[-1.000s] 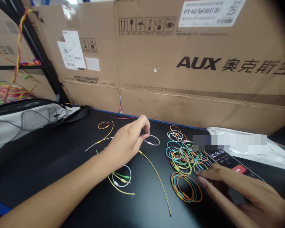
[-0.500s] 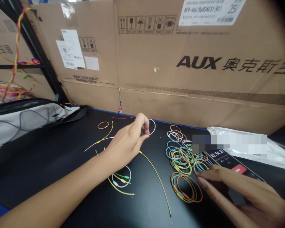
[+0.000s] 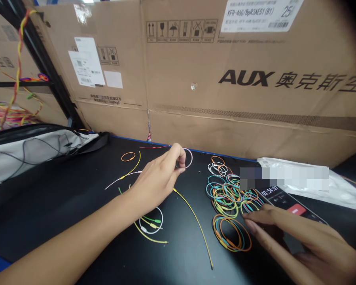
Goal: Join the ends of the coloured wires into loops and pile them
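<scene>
My left hand (image 3: 163,174) is closed in a pinch above the middle of the table. A pale wire loop (image 3: 191,157) shows beyond its curled fingertips; the pinched part is hidden. Near my left wrist lie a white loop (image 3: 162,219) and several open wires with coloured ends, among them a yellow wire (image 3: 195,213). At the right, my right hand (image 3: 302,233) has thumb and index tip nearly together beside a pile of coloured wire loops (image 3: 225,198). Whatever sits between those tips, if anything, cannot be made out. Below the pile rests a bundle of orange, blue and yellow loops (image 3: 231,233).
Behind my right hand lie a phone (image 3: 302,209) and a white plastic packet (image 3: 344,194). Large cardboard boxes (image 3: 180,79) wall off the table's back. A grey-white bag (image 3: 38,154) stands at left. An orange loop (image 3: 128,156) and a red wire (image 3: 154,147) lie further back.
The whole view has shifted very slightly. Both hands keep their poses, and the pale loop remains in my left fingers.
</scene>
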### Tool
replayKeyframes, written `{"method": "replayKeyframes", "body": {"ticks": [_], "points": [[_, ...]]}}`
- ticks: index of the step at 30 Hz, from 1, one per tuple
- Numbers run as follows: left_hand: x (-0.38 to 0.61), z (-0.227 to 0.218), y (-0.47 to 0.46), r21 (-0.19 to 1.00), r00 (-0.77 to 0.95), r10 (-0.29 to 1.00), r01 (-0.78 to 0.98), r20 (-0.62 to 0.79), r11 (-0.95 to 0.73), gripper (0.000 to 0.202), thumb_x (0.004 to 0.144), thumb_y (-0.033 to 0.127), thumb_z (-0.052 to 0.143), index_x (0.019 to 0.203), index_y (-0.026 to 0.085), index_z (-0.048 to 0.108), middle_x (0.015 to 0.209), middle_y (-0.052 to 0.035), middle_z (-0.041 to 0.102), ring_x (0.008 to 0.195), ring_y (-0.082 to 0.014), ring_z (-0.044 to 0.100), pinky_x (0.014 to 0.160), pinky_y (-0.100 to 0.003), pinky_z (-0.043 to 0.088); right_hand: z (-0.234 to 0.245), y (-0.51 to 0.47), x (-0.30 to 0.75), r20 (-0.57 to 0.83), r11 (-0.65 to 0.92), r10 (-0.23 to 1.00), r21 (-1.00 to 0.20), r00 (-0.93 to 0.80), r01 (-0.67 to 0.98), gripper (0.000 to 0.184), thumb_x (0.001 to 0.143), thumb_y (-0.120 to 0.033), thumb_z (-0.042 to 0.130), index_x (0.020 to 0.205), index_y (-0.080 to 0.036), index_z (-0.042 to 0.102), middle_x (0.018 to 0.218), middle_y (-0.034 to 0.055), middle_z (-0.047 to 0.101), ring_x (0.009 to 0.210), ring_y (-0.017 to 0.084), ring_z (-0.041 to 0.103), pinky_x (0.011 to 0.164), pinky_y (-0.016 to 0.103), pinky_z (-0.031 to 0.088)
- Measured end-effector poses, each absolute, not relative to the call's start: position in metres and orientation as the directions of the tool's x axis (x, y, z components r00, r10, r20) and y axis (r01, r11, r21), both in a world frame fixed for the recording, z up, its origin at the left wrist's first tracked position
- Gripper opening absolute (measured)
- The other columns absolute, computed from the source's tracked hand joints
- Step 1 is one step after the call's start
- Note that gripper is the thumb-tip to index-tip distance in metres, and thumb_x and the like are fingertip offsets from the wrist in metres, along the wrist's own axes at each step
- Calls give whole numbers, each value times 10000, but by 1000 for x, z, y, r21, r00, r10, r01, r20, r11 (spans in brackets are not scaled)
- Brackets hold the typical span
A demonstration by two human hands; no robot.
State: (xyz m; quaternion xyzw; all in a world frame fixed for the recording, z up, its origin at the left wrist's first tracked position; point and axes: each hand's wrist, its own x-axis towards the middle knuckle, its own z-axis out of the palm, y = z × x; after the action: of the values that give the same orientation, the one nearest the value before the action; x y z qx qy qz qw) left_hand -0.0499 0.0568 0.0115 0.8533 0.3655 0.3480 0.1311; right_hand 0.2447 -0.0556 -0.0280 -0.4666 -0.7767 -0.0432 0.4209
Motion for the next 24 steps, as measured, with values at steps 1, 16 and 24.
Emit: {"method": "replayKeyframes", "body": {"ticks": [1,16,24], "points": [[-50,11,57,478,493,714,532,497,-699,171,973,104,505,1015,250,428,841,38,561,661,-127,497,639,-292,402,-27,-56,245,681,571,690,-305,-245,762,177,920,-277,751,1069,-363,792,896,-13,861,696,248,830,592,307,689],[-49,9,57,490,500,722,531,478,-692,194,965,89,543,1011,249,445,812,56,556,638,-117,475,628,-284,364,-30,-57,248,650,564,704,-267,-286,781,209,959,-294,721,1151,-343,786,926,1,862,737,258,831,594,326,676],[-48,10,56,501,499,734,538,460,-679,176,974,96,541,1002,245,451,830,52,582,637,-113,479,624,-288,357,-28,-58,247,654,561,706,-285,-270,777,165,947,-317,739,1095,-341,807,916,6,864,725,256,829,598,330,675]]}}
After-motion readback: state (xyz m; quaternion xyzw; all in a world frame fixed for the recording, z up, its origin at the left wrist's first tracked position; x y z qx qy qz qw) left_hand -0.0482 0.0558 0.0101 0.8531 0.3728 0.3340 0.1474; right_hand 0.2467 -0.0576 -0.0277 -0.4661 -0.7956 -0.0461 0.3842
